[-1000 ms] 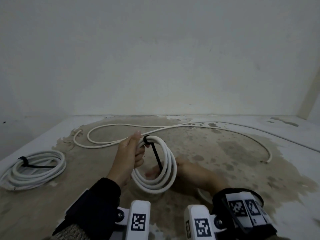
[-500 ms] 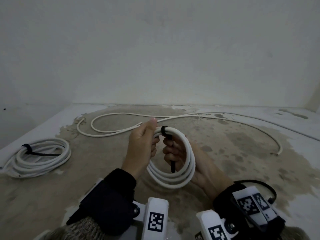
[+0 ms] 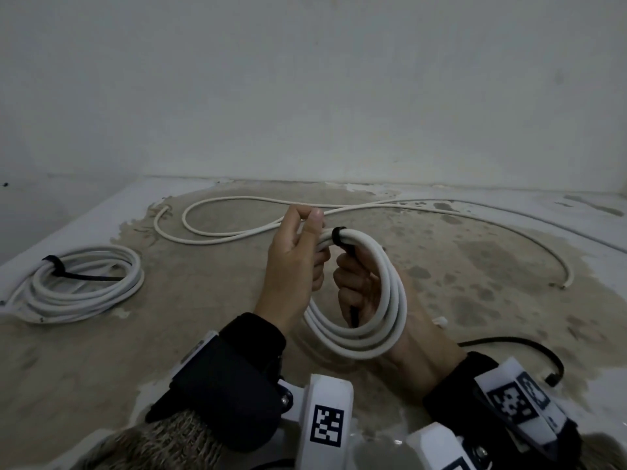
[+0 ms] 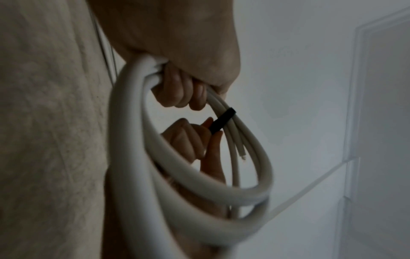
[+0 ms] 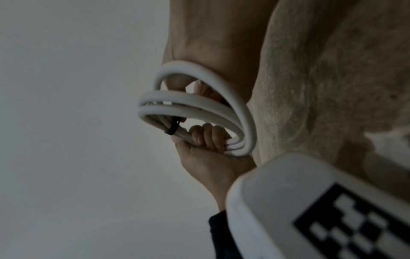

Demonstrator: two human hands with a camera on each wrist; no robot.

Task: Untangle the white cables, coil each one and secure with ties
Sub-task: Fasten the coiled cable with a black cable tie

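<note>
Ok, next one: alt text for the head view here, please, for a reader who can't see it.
Two hands hold a coiled white cable above a stained floor: the left hand grips its top beside a black tie, and the right hand pulls the tie's tail inside the coil. A tied coil lies left; a loose white cable snakes behind.

Left hand (image 3: 293, 266) grip curled, thumb up; right hand (image 3: 359, 286) fisted.
</note>
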